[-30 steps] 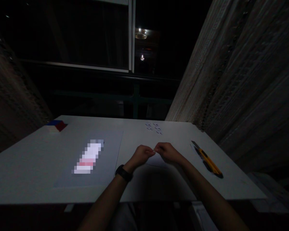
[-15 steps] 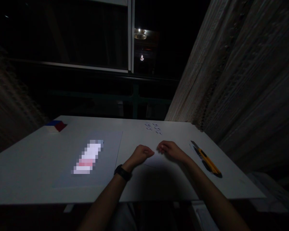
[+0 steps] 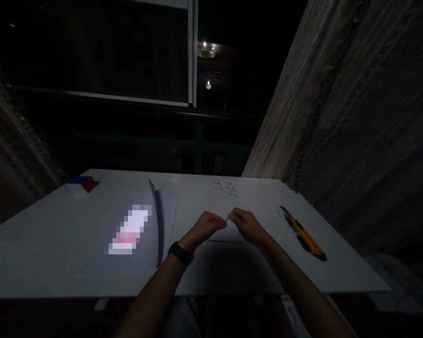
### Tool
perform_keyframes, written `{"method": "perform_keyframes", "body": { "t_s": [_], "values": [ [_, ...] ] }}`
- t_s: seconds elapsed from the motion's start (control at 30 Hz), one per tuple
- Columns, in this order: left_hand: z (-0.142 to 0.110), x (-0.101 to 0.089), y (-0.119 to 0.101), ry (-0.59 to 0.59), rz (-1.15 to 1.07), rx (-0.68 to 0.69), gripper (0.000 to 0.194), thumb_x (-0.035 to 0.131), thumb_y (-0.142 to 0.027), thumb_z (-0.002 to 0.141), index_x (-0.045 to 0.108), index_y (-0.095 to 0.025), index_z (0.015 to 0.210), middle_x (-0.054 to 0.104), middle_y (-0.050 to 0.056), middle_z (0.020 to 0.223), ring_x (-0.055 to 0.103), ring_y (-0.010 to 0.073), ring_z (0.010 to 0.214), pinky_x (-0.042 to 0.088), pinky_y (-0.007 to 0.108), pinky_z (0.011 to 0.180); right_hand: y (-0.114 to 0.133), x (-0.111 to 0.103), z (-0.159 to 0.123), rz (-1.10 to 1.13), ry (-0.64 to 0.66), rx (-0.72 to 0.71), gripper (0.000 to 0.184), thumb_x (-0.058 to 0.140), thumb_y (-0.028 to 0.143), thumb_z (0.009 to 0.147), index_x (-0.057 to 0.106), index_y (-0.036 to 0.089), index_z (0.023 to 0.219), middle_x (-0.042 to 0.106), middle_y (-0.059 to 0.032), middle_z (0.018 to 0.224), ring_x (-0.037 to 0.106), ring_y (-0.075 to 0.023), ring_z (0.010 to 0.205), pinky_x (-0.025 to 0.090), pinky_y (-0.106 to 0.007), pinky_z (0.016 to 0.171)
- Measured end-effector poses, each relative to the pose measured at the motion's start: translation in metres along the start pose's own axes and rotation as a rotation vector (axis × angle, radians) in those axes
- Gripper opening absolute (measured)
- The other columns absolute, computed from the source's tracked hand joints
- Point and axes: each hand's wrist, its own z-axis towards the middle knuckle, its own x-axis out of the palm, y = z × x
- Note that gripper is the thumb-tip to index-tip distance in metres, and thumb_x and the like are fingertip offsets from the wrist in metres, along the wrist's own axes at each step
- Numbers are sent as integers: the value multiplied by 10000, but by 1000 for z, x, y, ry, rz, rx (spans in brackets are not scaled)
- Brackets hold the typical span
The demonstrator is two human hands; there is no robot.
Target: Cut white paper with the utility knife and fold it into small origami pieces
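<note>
My left hand [image 3: 207,222] and my right hand [image 3: 246,222] meet over the middle of the table, thumbs and fingertips pinched. A small pale piece [image 3: 228,217] shows between the fingertips of both; it is too small and dim to name. Below them lies a white sheet of paper [image 3: 229,234] with its near edge in shadow. My left wrist bears a black watch. Beyond the hands, several small pieces with dark marks [image 3: 225,188] lie grouped on the table.
To the right lies a yellow and black utility knife [image 3: 306,239], blade out. At the left are white sheets [image 3: 167,211], one edge curled up, with a bright pixelated rectangle [image 3: 130,230]. A blue, red and white block [image 3: 82,184] stands at the far left corner of the white table [image 3: 38,253].
My right hand has come closer to my left, and a pale piece now shows between the fingertips. The right edge of the top sheet on the left has lifted and curled.
</note>
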Motion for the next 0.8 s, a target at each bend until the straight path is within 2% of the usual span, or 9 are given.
{"method": "perform_keyframes", "body": {
  "t_s": [0.1,0.2,0.37,0.53,0.63,0.7,0.8],
  "values": [
    [0,-1,2,37,-84,-60,225,702,-312,602,672,-91,627,567,6,504,512,116,493,398,247,508,-5,-6,0,-31,-69,34,257,446,396,833,534,198,694,532,17,601,488,-146,614,363,-254,590],
    [0,1,2,104,-225,-144,242,699,-294,601,661,-66,673,648,77,584,609,175,530,480,305,555,-9,-15,-1,-66,-148,65,270,443,415,826,526,199,688,514,19,588,479,-148,597,353,-257,581],
    [-2,2,0,147,-254,-181,227,682,-262,601,662,-46,667,684,139,644,639,192,544,509,315,561,-13,-29,-3,-86,-166,85,287,454,422,810,512,195,644,504,18,575,473,-149,591,348,-256,570],
    [-1,-2,-1,112,-232,-173,211,661,-244,600,670,-40,655,685,142,656,634,183,536,510,314,562,-22,-44,-5,-94,-227,133,316,465,451,789,502,190,614,496,20,546,463,-144,570,339,-252,544],
    [1,-2,0,-10,-254,-141,239,683,-288,598,662,-56,650,683,133,672,627,171,552,507,310,579,-25,-48,-7,-121,-291,152,342,455,472,786,490,188,599,464,29,517,442,-135,544,322,-247,524],
    [2,0,1,-70,-277,-92,290,696,-350,611,665,-71,681,683,124,717,620,158,596,495,291,598,-22,-44,-9,-131,-255,143,346,448,472,791,496,186,603,461,30,511,438,-132,535,317,-243,517],
    [1,8,2,-11,-171,-5,360,702,-417,625,685,-86,765,658,73,696,566,125,604,434,236,565,-10,-26,-10,-152,-130,101,327,452,442,800,523,181,617,494,21,518,451,-131,535,322,-241,517]
  ]
}}
